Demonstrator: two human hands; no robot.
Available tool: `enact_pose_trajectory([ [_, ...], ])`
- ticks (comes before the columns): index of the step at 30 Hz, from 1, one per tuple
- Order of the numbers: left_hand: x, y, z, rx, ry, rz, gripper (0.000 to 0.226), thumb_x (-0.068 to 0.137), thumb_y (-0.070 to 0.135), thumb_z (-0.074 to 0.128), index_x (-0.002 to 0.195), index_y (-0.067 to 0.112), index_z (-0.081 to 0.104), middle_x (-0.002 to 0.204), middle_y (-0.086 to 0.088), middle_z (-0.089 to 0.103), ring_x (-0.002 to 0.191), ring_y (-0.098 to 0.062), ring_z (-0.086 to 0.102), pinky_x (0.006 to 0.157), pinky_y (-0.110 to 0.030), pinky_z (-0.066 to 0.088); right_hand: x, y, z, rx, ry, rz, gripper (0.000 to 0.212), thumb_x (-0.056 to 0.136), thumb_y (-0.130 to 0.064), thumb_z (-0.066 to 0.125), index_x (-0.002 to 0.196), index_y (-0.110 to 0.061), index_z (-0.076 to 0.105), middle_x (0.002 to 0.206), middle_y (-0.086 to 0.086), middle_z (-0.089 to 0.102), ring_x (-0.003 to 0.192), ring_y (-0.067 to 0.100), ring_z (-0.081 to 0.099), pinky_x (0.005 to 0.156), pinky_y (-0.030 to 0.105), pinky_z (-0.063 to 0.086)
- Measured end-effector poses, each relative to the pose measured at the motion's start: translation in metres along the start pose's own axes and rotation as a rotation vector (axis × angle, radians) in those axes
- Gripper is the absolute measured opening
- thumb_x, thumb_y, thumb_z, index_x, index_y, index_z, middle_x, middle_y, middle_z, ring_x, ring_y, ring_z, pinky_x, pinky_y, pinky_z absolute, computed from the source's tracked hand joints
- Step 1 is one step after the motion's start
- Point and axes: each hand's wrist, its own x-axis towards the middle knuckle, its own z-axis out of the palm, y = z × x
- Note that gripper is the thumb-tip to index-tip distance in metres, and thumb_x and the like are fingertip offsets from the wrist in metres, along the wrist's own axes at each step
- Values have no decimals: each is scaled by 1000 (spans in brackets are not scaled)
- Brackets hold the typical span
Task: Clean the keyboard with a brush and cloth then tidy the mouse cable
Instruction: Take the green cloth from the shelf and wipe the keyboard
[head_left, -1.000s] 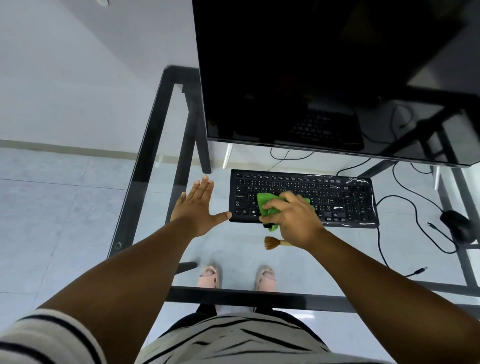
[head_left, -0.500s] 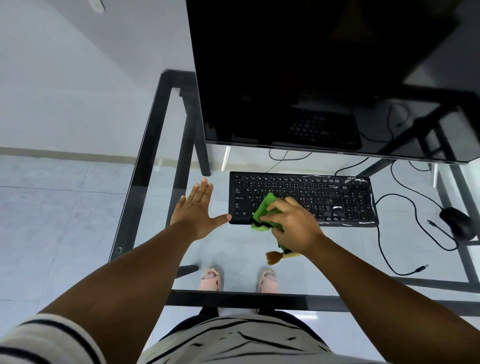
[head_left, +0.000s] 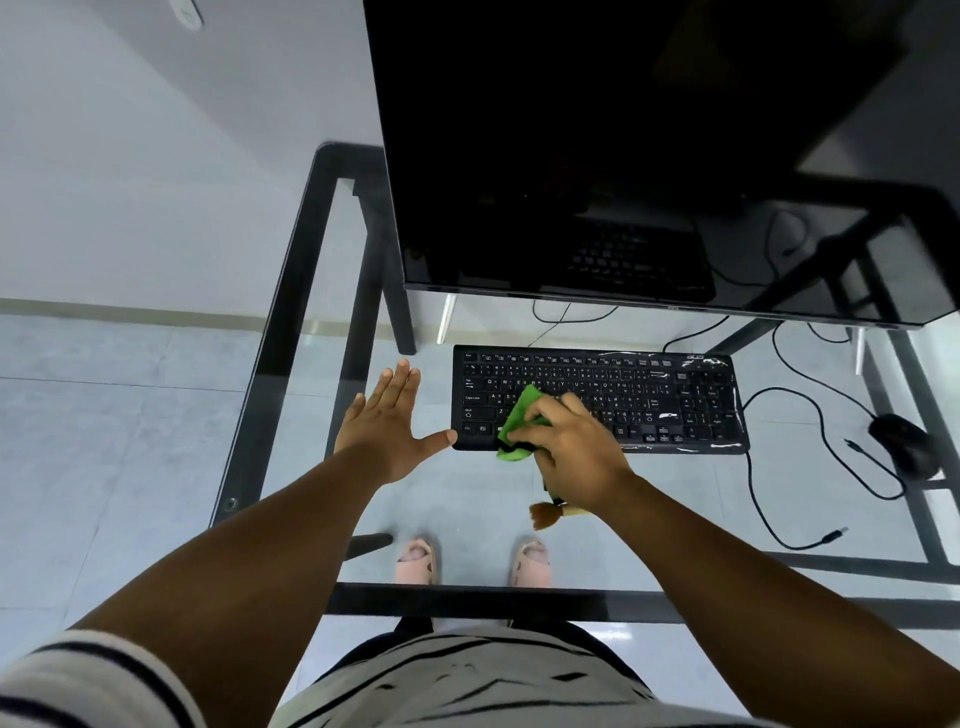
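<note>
A dark monitor (head_left: 623, 156) fills the upper right of the frame, standing on a glass desk (head_left: 291, 312) with a black frame. Below it, at centre, lies the black keyboard (head_left: 623, 400). The left hand (head_left: 387, 426) rests flat and spread on the glass, thumb tip touching the keyboard's lower left corner. The right hand (head_left: 571, 452) is closed on a green cloth (head_left: 522, 421) pressed over the keyboard's lower left keys. At centre right sits the black mouse (head_left: 904, 444), its cable (head_left: 769, 467) looping loosely. A brush (head_left: 545, 514) pokes out beneath the right hand.
</note>
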Motion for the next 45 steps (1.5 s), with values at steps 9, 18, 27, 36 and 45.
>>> enact_pose_trajectory([
  [9,-1,0,3,-23,29,-2,101,82,80,32,154,25,-12,159,9,-23,147,-9,-18,121,-40,0,-4,28,-23,34,129,131,32,79,-4,60,98,-25,76,97,-8,57,92,21,46,71,36,52],
  [18,-6,9,8,-62,106,19,89,91,66,35,154,22,-9,161,4,-20,149,-15,-14,121,-43,1,-36,38,-12,263,389,389,38,72,2,68,103,-19,76,101,-9,55,97,19,58,90,35,51],
  [27,-10,38,20,-177,224,202,65,99,25,41,156,20,10,163,5,0,150,-14,3,121,-38,14,-44,17,9,182,186,205,42,74,-8,66,109,-28,74,105,-6,59,95,19,50,78,30,51],
  [36,-12,40,27,-176,202,177,64,101,22,36,155,21,2,163,6,-4,150,-13,10,120,-34,19,-56,52,-5,80,127,185,33,68,-8,73,90,-32,78,96,-8,60,87,18,50,57,35,54],
  [45,-11,38,26,-137,173,176,64,102,25,34,155,22,-2,163,7,-9,149,-12,11,118,-32,18,-19,29,0,77,19,36,48,78,-6,60,115,-35,70,119,-14,61,99,16,43,73,31,52],
])
